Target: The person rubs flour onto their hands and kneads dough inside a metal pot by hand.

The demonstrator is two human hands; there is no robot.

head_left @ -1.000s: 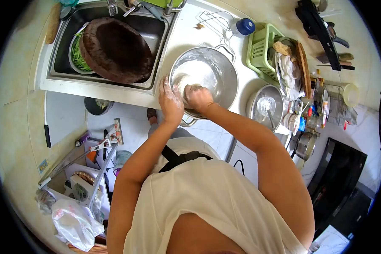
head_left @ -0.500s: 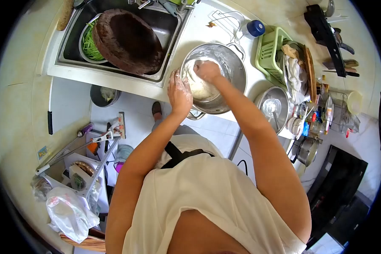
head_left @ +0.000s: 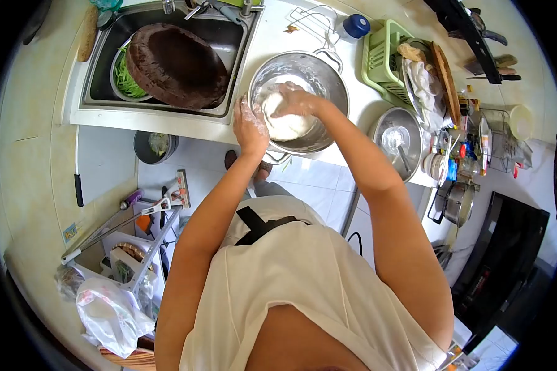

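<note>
A large steel pot (head_left: 335,93) stands on the counter with a lump of pale dough (head_left: 289,128) in it. Flour and dough smears coat its inner wall. My left hand (head_left: 251,128), dusted with flour, holds the pot's left rim. Inside the pot, my right hand (head_left: 296,102) has its fingers curled over the dough at the upper left; the dough partly hides the fingertips.
Left of the pot is a sink (head_left: 235,37) holding a big dark round lid-like piece (head_left: 176,65) and a bowl of shredded greens (head_left: 127,80). To the right are a green dish rack (head_left: 380,59), a steel bowl (head_left: 380,133) and a blue-capped container (head_left: 356,26).
My right hand has gone from a fist pressed into the dough to looser fingers curled over it. My left hand stays at the rim. The whole view has shifted slightly.
</note>
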